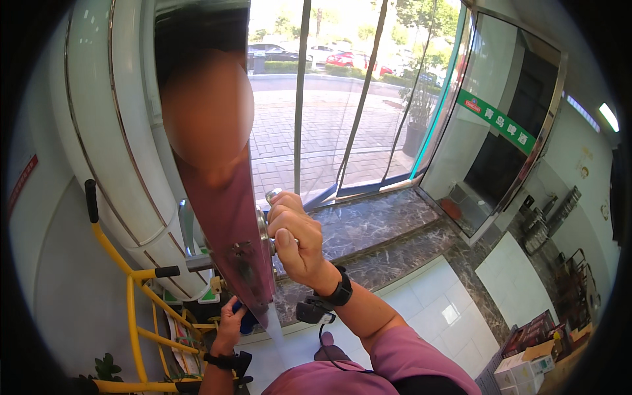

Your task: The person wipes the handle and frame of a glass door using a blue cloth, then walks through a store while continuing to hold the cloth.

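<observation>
My right hand (298, 237) grips the metal lever handle (273, 196) on the right side of a door, whose shiny edge (227, 222) faces me with a lock plate in it. Below, my left hand (229, 323) is at the far side of the door near its lower part, its fingers on a blue object (248, 322) that is partly hidden by the door. A brass-coloured lock part (216, 285) sticks out just above that hand. Another curved handle (186, 227) stands on the door's left side. Both wrists wear black straps with small devices.
A yellow metal hand truck (129, 316) with black grips stands at the left, beside a white column (106, 123). Clear strip curtains (335, 123) hang in the doorway above dark marble steps (365, 222). Cartons (523, 370) lie at the lower right. A glass door panel (493, 123) stands at the right.
</observation>
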Available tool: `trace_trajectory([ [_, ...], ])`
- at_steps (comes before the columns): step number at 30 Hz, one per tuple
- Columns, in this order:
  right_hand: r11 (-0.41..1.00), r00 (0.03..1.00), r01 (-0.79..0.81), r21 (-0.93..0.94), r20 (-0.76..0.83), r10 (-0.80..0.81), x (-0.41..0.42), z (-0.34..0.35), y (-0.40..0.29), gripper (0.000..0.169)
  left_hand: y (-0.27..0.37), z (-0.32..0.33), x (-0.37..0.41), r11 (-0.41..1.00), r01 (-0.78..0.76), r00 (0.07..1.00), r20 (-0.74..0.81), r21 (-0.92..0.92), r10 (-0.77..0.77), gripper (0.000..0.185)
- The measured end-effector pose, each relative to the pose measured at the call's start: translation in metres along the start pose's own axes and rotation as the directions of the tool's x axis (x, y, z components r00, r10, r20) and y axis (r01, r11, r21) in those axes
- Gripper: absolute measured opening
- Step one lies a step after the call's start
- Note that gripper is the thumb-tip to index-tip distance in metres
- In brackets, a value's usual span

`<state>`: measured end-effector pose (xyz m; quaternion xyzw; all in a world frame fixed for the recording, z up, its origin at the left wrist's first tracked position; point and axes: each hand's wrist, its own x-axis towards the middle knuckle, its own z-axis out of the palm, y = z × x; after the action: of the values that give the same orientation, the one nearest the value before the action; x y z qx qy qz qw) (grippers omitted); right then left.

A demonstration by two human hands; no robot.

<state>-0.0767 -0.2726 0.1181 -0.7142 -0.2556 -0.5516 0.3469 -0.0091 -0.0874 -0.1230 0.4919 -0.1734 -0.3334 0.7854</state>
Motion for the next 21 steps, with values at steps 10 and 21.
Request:
trace_trajectory([
  [10, 1.000, 1.000, 0.014, -0.023, 0.022, -0.013, 0.000, 0.013, -0.002, 0.023, 0.061, 0.033, -0.059, 0.931, -0.299, 0.918, -0.329, -0.207, 0.222, 0.030],
  [21, 0.995, 0.996, -0.054, -0.082, 0.071, 0.060, -0.006, 0.010, -0.022, 0.034, 0.068, 0.067, -0.131, 0.749, -0.609, 0.774, 0.400, 0.261, 0.490, 0.030],
])
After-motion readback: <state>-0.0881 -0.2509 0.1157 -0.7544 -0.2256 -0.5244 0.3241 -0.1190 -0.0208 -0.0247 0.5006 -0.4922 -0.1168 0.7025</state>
